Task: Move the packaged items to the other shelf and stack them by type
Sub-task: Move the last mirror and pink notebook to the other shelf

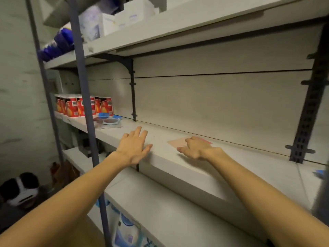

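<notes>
Both my arms reach out over a long white shelf [165, 163]. My left hand [133, 146] hovers above its front edge with fingers straight and spread, holding nothing. My right hand [195, 147] is over a flat pale pink sheet [176, 142] that lies on the shelf; its fingers are loosely bent and I cannot tell whether they touch the sheet. Farther left on the same shelf stand several red packaged cartons [80, 106] in a row. In front of them lies a clear packet with a blue label [109, 120].
A grey upright post [89, 111] crosses in front of the cartons. White boxes [124, 16] and blue packs [60, 41] sit on the upper shelves. Blue-and-white packs [126, 230] stand below. A black-and-white helmet-like object [19, 188] lies at the lower left.
</notes>
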Available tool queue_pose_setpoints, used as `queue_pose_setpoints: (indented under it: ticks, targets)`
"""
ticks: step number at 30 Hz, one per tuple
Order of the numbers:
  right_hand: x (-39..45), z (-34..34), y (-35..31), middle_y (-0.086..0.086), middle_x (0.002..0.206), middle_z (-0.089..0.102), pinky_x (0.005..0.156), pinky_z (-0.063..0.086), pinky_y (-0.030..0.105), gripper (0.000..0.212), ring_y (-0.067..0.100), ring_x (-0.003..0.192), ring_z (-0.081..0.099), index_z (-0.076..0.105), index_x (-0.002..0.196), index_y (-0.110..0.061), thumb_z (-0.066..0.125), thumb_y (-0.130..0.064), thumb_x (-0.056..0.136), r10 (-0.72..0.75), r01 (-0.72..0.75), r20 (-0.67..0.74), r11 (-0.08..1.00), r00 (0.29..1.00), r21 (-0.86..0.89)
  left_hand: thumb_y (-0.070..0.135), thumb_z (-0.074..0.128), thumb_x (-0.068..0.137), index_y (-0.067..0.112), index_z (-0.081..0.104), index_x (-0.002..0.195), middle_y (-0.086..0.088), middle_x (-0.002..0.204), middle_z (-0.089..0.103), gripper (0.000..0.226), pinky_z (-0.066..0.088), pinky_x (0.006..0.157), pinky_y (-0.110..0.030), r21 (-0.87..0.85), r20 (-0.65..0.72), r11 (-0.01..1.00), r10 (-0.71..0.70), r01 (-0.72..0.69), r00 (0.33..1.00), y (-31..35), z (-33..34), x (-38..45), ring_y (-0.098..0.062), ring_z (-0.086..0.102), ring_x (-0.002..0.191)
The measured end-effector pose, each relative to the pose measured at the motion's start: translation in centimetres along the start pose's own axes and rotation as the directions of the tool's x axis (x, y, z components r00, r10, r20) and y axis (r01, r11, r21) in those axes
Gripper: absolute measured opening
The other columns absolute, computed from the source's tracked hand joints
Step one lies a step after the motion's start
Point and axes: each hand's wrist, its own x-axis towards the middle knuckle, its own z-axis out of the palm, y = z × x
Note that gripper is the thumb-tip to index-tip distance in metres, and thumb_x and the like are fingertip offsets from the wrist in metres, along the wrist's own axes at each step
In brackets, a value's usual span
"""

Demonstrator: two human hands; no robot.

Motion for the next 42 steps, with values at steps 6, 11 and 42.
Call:
queue_pose_setpoints:
  ticks: [6, 11, 42]
  targets:
    - [8.2, 2.2, -1.7, 0.008, 0.145, 0.052, 0.101, 0.041, 0.038, 0.074, 0.031, 0.128, 0.052, 0.055, 0.138, -0.015, 0.036, -0.071, 0.093, -0.027, 0.023, 0.106, 0.999, 0.994, 0.037, 0.056, 0.034, 0.103, 0.018, 0.030, 0.153, -0.013, 0.165, 0.019, 0.064, 0.031, 0.116, -0.048, -0.022, 0.098, 0.993, -0.110, 0.112, 0.989, -4.4, 3.8, 6.5, -0.033, 0.036, 0.143]
    - [12.7, 3.0, -3.3, -0.005, 0.088, 0.059, 0.069, 0.042, 0.035, 0.051, 0.023, 0.087, 0.058, 0.059, 0.080, -0.023, 0.049, -0.073, 0.084, -0.086, 0.080, 0.034, 0.986, 0.996, 0.146, 0.058, 0.035, 0.102, 0.017, 0.039, 0.148, -0.011, 0.155, 0.035, 0.062, 0.033, 0.114, -0.047, -0.066, 0.170, 0.980, -0.173, 0.186, 0.970, -7.5, 6.3, 10.1, -0.031, 0.040, 0.138]
    - [30.1, 7.2, -18.8, -0.017, 0.120, 0.068, 0.085, 0.044, 0.029, 0.027, 0.015, 0.107, 0.062, 0.074, 0.105, -0.041, 0.053, -0.055, 0.096, 0.107, -0.066, -0.135, 0.959, 0.985, 0.276, 0.061, 0.033, 0.100, 0.028, 0.060, 0.133, -0.007, 0.133, 0.062, 0.054, 0.035, 0.110, -0.049, -0.298, 0.196, 0.946, -0.071, 0.129, 0.978, -28.9, 19.1, 25.6, -0.031, 0.054, 0.124]
